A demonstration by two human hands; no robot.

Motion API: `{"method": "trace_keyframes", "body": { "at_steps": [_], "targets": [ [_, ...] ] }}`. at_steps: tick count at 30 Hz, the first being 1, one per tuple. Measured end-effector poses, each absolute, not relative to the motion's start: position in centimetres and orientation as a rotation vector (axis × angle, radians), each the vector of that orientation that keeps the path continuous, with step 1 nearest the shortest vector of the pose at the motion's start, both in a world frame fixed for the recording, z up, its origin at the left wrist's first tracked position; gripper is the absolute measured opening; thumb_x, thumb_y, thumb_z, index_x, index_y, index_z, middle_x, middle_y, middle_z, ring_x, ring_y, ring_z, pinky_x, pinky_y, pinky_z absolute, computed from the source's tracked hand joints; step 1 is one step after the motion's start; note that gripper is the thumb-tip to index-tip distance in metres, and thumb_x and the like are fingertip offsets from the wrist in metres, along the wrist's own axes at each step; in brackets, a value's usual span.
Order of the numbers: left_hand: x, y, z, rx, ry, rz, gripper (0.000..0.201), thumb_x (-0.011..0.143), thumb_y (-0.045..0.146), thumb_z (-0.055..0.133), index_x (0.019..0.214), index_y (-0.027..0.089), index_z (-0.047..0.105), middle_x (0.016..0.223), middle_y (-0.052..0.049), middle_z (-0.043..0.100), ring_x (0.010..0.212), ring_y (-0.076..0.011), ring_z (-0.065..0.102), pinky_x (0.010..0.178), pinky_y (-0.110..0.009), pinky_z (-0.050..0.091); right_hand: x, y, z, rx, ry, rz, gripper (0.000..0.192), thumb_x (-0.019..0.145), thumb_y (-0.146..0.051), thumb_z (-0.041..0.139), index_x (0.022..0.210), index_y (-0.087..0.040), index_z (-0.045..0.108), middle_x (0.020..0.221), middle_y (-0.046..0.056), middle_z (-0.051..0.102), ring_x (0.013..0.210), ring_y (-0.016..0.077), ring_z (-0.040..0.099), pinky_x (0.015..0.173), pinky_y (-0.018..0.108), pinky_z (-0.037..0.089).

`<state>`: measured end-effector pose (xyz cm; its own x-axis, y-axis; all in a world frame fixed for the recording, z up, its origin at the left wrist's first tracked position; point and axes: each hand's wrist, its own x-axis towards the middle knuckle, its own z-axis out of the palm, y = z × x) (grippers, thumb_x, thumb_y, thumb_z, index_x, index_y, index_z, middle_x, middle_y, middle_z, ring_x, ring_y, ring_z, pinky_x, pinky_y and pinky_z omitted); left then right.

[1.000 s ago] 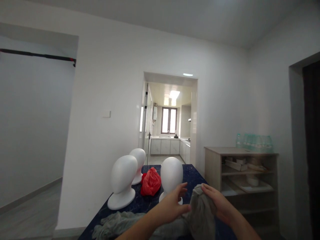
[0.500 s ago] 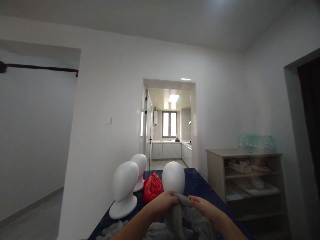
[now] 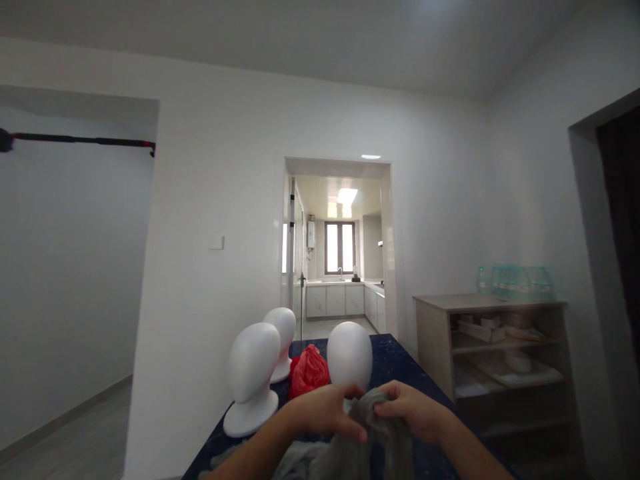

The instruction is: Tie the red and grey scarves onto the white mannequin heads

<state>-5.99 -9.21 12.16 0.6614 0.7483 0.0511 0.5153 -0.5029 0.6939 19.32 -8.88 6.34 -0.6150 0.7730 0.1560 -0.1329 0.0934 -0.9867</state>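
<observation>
Both of my hands grip a grey cloth (image 3: 367,443) at the bottom middle of the head view. My left hand (image 3: 323,410) pinches its top from the left, and my right hand (image 3: 413,410) holds it from the right. The cloth hangs bunched between them over a dark blue table (image 3: 395,363). Just behind my hands stands a white foam mannequin head (image 3: 350,353). Two more white mannequin heads, one near (image 3: 253,373) and one farther (image 3: 281,337), stand to the left. A crumpled red cloth (image 3: 309,370) lies between them.
More grey fabric (image 3: 295,463) lies on the table under my arms. A wooden shelf unit (image 3: 493,360) with plastic bottles (image 3: 515,283) on top stands at the right. Behind the table, a doorway (image 3: 337,247) opens onto a kitchen. A black rod (image 3: 80,140) spans the recess at left.
My hands have closed in on the grey cloth and gathered it into a tighter bunch, lifting it a little in front of the nearest mannequin head. The view has tilted up slightly.
</observation>
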Motion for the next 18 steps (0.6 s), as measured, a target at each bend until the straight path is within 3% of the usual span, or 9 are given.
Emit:
{"method": "trace_keyframes", "body": {
  "at_steps": [3, 5, 8, 11, 13, 16, 18],
  "targets": [
    [-4.3, -8.8, 12.0, 2.050, 0.869, 0.504, 0.098, 0.053, 0.028, 0.096, 0.144, 0.025, 0.059, 0.114, -0.004, 0.076, 0.104, -0.0245, 0.069, 0.082, -0.029, 0.052, 17.8, -9.7, 8.1, -0.634, -1.734, 1.511, 0.033, 0.073, -0.035, 0.090, 0.095, -0.012, 0.082, 0.081, 0.002, 0.075, 0.068, 0.0111, 0.063, 0.068, 0.023, 0.047],
    [-4.1, -8.5, 12.2, 2.002, 0.898, 0.464, 0.078, 0.054, 0.019, 0.088, 0.129, 0.022, 0.069, 0.100, 0.000, 0.076, 0.090, -0.0204, 0.068, 0.072, -0.026, 0.050, 17.7, -9.9, 8.7, -0.668, -1.753, 1.424, 0.035, 0.071, -0.033, 0.091, 0.099, -0.014, 0.081, 0.085, 0.002, 0.075, 0.073, 0.0123, 0.062, 0.070, 0.024, 0.046],
    [-4.7, -8.5, 13.2, 1.912, 1.003, 0.425, 0.039, 0.062, 0.022, 0.075, 0.100, 0.018, 0.078, 0.078, 0.000, 0.072, 0.071, -0.0182, 0.066, 0.061, -0.026, 0.048, 18.3, -10.0, 8.2, -0.719, -1.716, 1.341, 0.041, 0.068, -0.034, 0.094, 0.101, -0.016, 0.078, 0.087, 0.000, 0.074, 0.075, 0.0123, 0.061, 0.068, 0.022, 0.042],
    [-5.2, -9.1, 14.5, 1.927, 1.049, 0.466, 0.014, 0.068, 0.029, 0.071, 0.075, 0.017, 0.075, 0.063, 0.000, 0.066, 0.057, -0.0157, 0.060, 0.054, -0.026, 0.045, 18.1, -9.9, 6.5, -0.729, -1.723, 1.380, 0.048, 0.066, -0.034, 0.094, 0.106, -0.017, 0.077, 0.097, 0.002, 0.075, 0.083, 0.0150, 0.063, 0.071, 0.024, 0.044],
    [-4.8, -9.7, 15.4, 1.912, 0.973, 0.518, 0.014, 0.071, 0.031, 0.071, 0.063, 0.019, 0.068, 0.055, 0.002, 0.059, 0.050, -0.0129, 0.053, 0.049, -0.025, 0.041, 16.8, -10.1, 5.4, -0.703, -1.759, 1.396, 0.060, 0.060, -0.032, 0.097, 0.115, -0.020, 0.076, 0.110, 0.003, 0.075, 0.096, 0.0203, 0.066, 0.079, 0.027, 0.048],
    [-3.5, -10.6, 16.5, 1.725, 0.773, 0.587, 0.015, 0.076, 0.032, 0.070, 0.066, 0.020, 0.068, 0.051, 0.005, 0.052, 0.045, -0.0109, 0.047, 0.047, -0.024, 0.040, 13.6, -10.7, 4.7, -0.607, -1.745, 1.398, 0.076, 0.054, -0.032, 0.100, 0.126, -0.026, 0.073, 0.122, 0.004, 0.074, 0.116, 0.0290, 0.065, 0.096, 0.037, 0.050],
    [-2.5, -11.2, 17.3, 1.601, 0.694, 0.650, 0.015, 0.079, 0.033, 0.073, 0.076, 0.019, 0.072, 0.054, 0.004, 0.056, 0.046, -0.0104, 0.049, 0.051, -0.024, 0.044, 11.4, -11.1, 4.8, -0.581, -1.731, 1.347, 0.066, 0.059, -0.037, 0.098, 0.121, -0.027, 0.076, 0.120, 0.004, 0.075, 0.120, 0.0317, 0.064, 0.102, 0.041, 0.049]
  ]
}}
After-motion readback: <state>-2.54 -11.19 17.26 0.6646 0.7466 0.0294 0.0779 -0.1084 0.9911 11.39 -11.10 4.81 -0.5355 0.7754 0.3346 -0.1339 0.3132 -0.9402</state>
